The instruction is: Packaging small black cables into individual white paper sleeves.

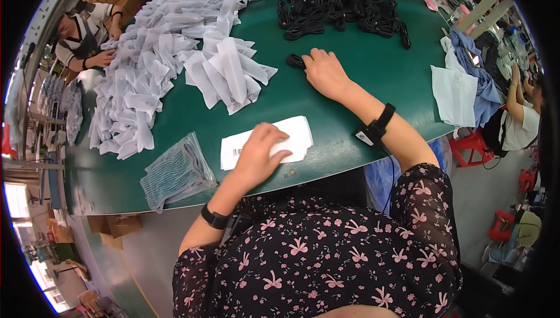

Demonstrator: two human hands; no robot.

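My left hand rests on a stack of flat white sleeves or sheets near the table's front edge, its thumb spread from the curved fingers. Farther out to the right, my right hand has its fingers closed on a bundled black cable, partly hidden under the fingertips. Beyond it lies a pile of similar black cable bundles. Left of that, a small heap of filled white pouches sits beside a much larger mound of them.
A clear plastic bag with blue-striped contents lies at the green table's front left. White and blue cloths hang over its right edge. A co-worker reaches into the large mound from the far left. Red stools stand at right.
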